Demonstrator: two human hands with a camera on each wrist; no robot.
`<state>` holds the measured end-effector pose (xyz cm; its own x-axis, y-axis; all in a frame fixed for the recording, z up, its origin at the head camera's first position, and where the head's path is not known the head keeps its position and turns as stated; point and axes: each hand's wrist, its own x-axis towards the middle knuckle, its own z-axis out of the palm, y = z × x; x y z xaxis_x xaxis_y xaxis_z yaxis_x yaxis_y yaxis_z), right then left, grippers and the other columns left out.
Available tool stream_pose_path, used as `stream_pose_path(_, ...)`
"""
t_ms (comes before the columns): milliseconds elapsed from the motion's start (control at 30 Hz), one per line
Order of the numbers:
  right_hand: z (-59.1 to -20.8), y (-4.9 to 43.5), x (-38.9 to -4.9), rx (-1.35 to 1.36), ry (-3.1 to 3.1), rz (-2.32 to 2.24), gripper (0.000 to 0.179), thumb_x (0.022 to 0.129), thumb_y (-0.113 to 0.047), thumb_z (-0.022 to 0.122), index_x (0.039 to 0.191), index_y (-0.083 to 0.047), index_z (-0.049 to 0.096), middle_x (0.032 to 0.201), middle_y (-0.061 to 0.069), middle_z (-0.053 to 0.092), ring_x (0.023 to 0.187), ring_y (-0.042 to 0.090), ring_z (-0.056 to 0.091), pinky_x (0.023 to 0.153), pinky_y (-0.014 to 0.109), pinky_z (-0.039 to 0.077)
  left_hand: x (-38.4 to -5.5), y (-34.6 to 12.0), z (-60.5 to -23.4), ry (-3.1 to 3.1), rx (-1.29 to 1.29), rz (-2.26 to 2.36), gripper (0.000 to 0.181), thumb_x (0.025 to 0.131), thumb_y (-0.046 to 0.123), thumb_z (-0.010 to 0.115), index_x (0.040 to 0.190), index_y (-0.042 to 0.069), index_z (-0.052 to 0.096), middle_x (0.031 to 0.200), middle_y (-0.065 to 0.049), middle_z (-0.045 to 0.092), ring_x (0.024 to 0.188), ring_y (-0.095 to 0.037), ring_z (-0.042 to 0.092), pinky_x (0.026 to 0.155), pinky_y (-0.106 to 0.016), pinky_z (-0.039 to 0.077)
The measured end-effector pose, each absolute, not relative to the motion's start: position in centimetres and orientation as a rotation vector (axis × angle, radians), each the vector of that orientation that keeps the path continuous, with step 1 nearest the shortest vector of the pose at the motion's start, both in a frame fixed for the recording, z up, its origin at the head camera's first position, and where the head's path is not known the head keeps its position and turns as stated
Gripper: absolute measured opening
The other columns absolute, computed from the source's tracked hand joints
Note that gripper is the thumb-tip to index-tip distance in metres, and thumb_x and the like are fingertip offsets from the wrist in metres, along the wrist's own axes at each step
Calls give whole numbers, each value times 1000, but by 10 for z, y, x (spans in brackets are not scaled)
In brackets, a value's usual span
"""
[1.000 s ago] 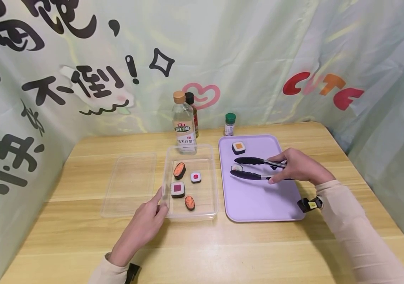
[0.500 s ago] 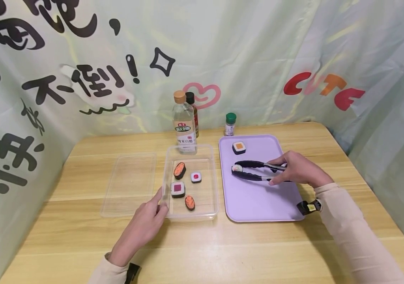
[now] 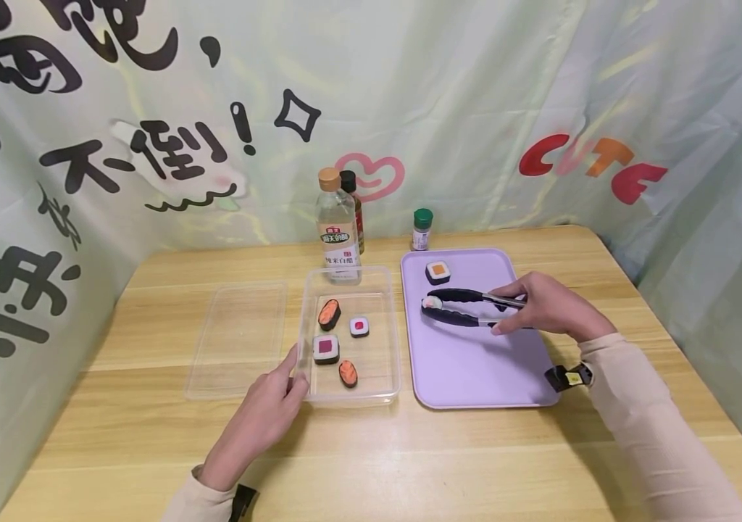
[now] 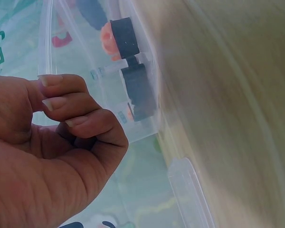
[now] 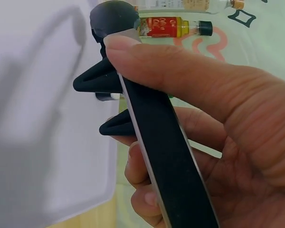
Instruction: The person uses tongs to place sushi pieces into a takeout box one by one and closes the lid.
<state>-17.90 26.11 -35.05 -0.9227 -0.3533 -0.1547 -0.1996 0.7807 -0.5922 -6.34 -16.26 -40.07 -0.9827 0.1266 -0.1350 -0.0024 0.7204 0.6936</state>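
Observation:
My right hand holds black-tipped metal tongs. Between the tong tips, close over the purple tray, is a small white sushi roll. Another roll with an orange centre sits near the tray's back. My left hand pinches the left front side of a clear plastic container, fingers curled at its wall in the left wrist view. Inside lie two orange-topped sushi pieces, one of them the front sushi, plus a red-centred roll and a larger purple-centred roll.
A clear lid lies flat left of the container. Behind the container stand a vinegar bottle and a darker bottle with a black cap. A green-capped shaker is behind the tray. A printed curtain encloses the wooden table.
The tongs have closed around the small white roll and shifted slightly back and left with it. My left hand and the container have stayed in place.

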Motion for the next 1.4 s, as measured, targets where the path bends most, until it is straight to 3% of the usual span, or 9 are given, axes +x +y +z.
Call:
stream_pose_path(267,-331,252,-176,-461,2737,-855,63,69,-19,93,125,1,71,117,22,69,67,17,39,65,31,40,-63,-164,-401,2745,93,1107,59,104,16,43,159,1,26,54,8,32,47,-7,27,45,-24,29)
stream_pose_path(400,-320,245,-175,-482,2757,-823,63,70,-19,93,125,0,71,90,14,71,63,16,38,65,33,41,-62,-164,-400,2737,92,1110,59,104,15,42,159,1,26,54,8,32,47,-7,27,45,-22,28)
stream_pose_path(500,-311,239,-175,-486,2764,-800,63,70,-19,93,126,-2,71,65,-1,49,56,14,31,60,31,38,-61,-164,-400,2737,101,1119,59,103,15,43,159,0,26,54,8,31,47,-6,27,45,-22,28)
stream_pose_path(667,-297,227,-176,-521,2762,-763,64,70,-20,93,127,-5,71,57,-7,21,50,11,19,52,30,30,-62,-165,-400,2742,113,1120,59,103,14,43,159,0,26,54,8,31,47,-6,26,45,-23,28)
stream_pose_path(867,-284,206,-178,-573,2731,-727,64,69,-21,93,127,-6,72,52,-6,32,50,12,17,51,30,31,-63,-165,-401,2738,97,1103,60,103,15,42,159,0,25,54,8,31,47,-7,27,45,-22,28)
stream_pose_path(967,-280,195,-179,-618,2719,-709,64,69,-21,93,127,-5,71,77,8,70,51,12,25,56,32,35,-63,-165,-402,2741,99,1096,61,103,16,42,159,-1,25,55,8,32,47,-7,27,45,-23,29)
stream_pose_path(1067,-277,185,-181,-683,2725,-676,62,70,-22,93,126,-4,72,122,15,70,63,14,47,65,34,42,-64,-166,-402,2741,107,1092,61,103,16,42,159,-1,24,54,7,32,47,-7,27,46,-23,30)
stream_pose_path(1267,-277,166,-192,-745,2722,-607,60,71,-22,92,124,-2,73,124,12,70,110,25,65,85,42,50,-64,-166,-402,2731,108,1106,62,103,17,42,159,0,23,54,7,32,47,-7,27,45,-23,29)
stream_pose_path(1400,-278,153,-201,-738,2706,-561,60,70,-22,92,124,-4,73,125,10,70,104,25,65,83,40,50,-64,-165,-402,2728,108,1114,62,103,16,43,159,-1,24,55,7,33,47,-7,28,45,-24,30)
